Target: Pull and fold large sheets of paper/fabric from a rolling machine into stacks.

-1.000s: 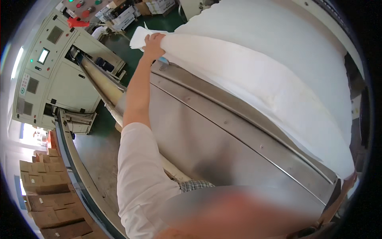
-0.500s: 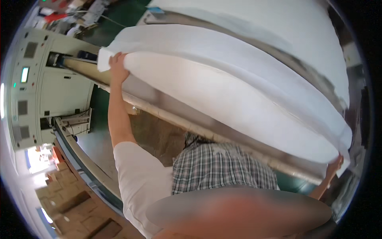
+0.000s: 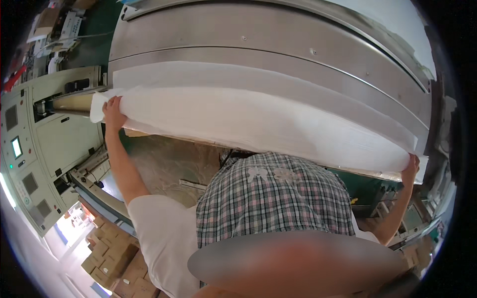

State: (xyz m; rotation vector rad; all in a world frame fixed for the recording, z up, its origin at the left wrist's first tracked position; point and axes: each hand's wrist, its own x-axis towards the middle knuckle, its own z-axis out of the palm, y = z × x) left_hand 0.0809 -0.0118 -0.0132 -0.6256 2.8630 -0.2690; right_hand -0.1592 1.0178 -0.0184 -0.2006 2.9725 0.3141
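A long roll of thin white sheet material [image 3: 268, 116] lies crosswise in front of me on the near part of a metal table. A flat, semi-transparent flap of it spreads over the metal on the far side. My left hand [image 3: 114, 113] is closed round the left end of the roll, fingers curled over its top beside a crumpled white edge. At the far right my right hand [image 3: 411, 168] grips the other end, where a loose corner sticks out past the fingers. The roll bends slightly between my hands.
Beyond the roll stretches the metal table top [image 3: 208, 30] with screws and a long seam. More white sheet [image 3: 377, 17] lies at its far right. A pale control cabinet [image 3: 59, 134] with a lit screen stands left. Cardboard boxes [image 3: 112, 253] are stacked at lower left.
The roll has come nearer to my body, with both hands still holding its ends. Bare metal now shows beyond it, and the far white sheet sits farther off in the view.
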